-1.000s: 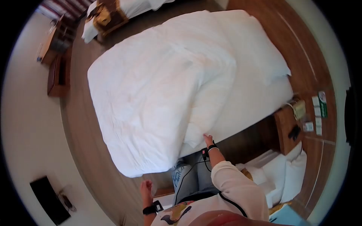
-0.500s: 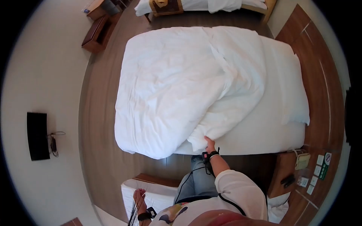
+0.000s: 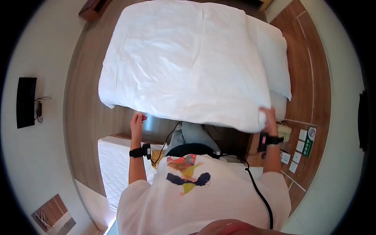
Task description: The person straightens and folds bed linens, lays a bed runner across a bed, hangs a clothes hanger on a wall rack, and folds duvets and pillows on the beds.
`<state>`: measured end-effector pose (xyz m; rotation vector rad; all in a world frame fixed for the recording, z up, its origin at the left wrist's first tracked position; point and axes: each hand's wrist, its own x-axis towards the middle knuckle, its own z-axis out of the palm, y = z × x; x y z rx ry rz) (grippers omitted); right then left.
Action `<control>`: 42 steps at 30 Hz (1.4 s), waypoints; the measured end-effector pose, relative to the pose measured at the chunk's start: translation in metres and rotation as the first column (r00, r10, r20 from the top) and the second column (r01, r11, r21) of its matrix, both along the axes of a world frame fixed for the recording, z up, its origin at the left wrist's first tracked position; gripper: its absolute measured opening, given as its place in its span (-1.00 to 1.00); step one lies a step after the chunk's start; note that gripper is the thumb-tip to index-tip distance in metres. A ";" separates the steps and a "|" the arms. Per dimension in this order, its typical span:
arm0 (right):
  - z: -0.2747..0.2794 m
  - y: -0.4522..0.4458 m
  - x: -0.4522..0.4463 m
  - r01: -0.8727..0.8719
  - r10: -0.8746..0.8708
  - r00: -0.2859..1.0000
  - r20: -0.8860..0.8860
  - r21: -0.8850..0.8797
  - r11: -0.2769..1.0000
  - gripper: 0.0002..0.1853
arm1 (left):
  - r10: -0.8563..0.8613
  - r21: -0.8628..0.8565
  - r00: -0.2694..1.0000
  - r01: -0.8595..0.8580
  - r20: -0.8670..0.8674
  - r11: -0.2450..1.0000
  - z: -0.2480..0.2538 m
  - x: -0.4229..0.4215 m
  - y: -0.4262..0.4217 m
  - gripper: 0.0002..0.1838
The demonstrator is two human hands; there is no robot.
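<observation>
Spreading the white duvet over the bed looks to be the step in hand. It covers most of the bed, from the left end to just short of the pillow, its middle nearly flat apart from shallow creases. At its near right corner the right hand has its fingers clamped on the bunched edge. By the near edge, toward the left, hangs the left hand, its fingers curled close together; blur there leaves me unable to tell whether they touch the cloth. As I judge it, the next move calls for laying that right corner down level with the pillow side while the left hand evens the near edge.

Compared with half a second ago, the diagonal fold is gone: the flap that lay turned back, baring the sheet on the right, is now drawn out toward the pillow. The right hand has gone from the middle of the near side to the right corner, and the left has come up from low beside the body to the bed's edge.

Farther out, a cream telephone stands right of the right hand, with a green sign beyond it. Near left lies a second bed; on the far-left wall hangs a dark television.
</observation>
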<state>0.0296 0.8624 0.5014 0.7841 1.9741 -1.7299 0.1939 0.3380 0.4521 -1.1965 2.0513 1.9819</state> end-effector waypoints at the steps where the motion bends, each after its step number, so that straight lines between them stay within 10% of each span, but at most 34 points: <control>1: -0.007 0.030 0.035 0.003 -0.005 1.000 0.007 0.210 0.978 -0.71 | -0.044 0.003 0.999 0.044 -0.032 0.999 -0.010 0.001 0.014 -0.81; 6: -0.159 0.104 0.129 0.073 -0.080 0.993 0.082 0.086 0.994 -0.65 | -0.130 0.139 0.963 0.099 0.235 0.985 -0.066 -0.013 0.101 -0.77; 7: -0.177 0.113 0.128 -0.303 0.208 0.930 0.304 0.312 0.901 -0.68 | -0.119 0.137 0.965 0.089 0.236 0.987 -0.084 -0.013 0.116 -0.77; 9: -0.197 0.120 0.116 -0.545 0.422 0.716 0.556 0.068 0.835 -0.64 | -0.210 0.058 0.916 0.203 0.342 0.978 -0.138 -0.013 0.143 -0.79; 15: -0.179 0.157 0.069 -0.411 0.462 0.841 0.280 -0.224 0.884 -0.82 | -0.240 0.128 0.829 0.203 0.505 0.971 -0.213 -0.049 0.220 -0.72; 27: -0.234 0.177 0.128 -0.258 0.312 0.854 0.416 -0.182 0.949 -0.86 | -0.117 -0.256 0.899 0.242 0.423 0.936 -0.383 -0.073 0.269 -0.09; 33: -0.237 0.172 0.141 -0.392 0.420 0.734 0.533 -0.173 0.904 -0.86 | -0.146 -0.115 0.812 0.253 0.565 0.961 -0.342 -0.088 0.294 -0.15; 35: -0.243 0.174 0.136 -0.368 0.395 0.777 0.491 -0.154 0.917 -0.86 | -0.582 0.290 0.673 0.506 0.457 0.813 -0.317 -0.099 0.299 -0.36; 39: -0.265 0.159 0.118 -0.337 0.419 0.754 0.506 -0.250 0.908 -0.83 | -0.258 -0.008 0.813 0.308 0.522 0.951 -0.266 -0.072 0.219 -0.50; 42: -0.297 0.144 0.092 -0.601 0.507 0.771 0.386 0.174 0.780 -0.67 | -0.132 -0.236 0.711 0.394 0.691 0.888 -0.267 -0.060 0.189 -0.43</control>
